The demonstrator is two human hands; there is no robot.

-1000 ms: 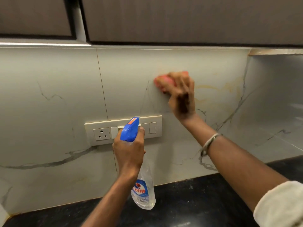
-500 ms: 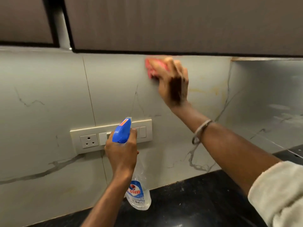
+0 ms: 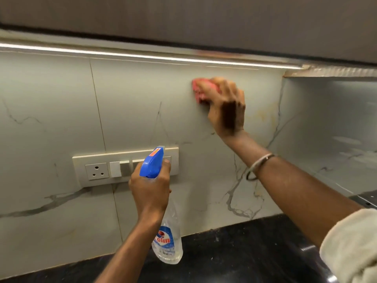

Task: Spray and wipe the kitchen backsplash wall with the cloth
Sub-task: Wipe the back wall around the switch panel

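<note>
Backsplash wall (image 3: 132, 103) of pale veined tile rises from the far edge of the black tabletop (image 3: 234, 252). The right hand (image 3: 226, 107), fingers bent over a pink cloth (image 3: 201, 89), holds it against the wall high up, just under the lit strip (image 3: 122, 54) below the dark cabinet (image 3: 183, 17). The left hand (image 3: 150, 193) grips the neck of a clear spray bottle (image 3: 165, 237) with a blue trigger head, upright above the tabletop's far edge, in front of the switch panel (image 3: 98, 170). A metal bangle (image 3: 259, 166) circles the right wrist.
</note>
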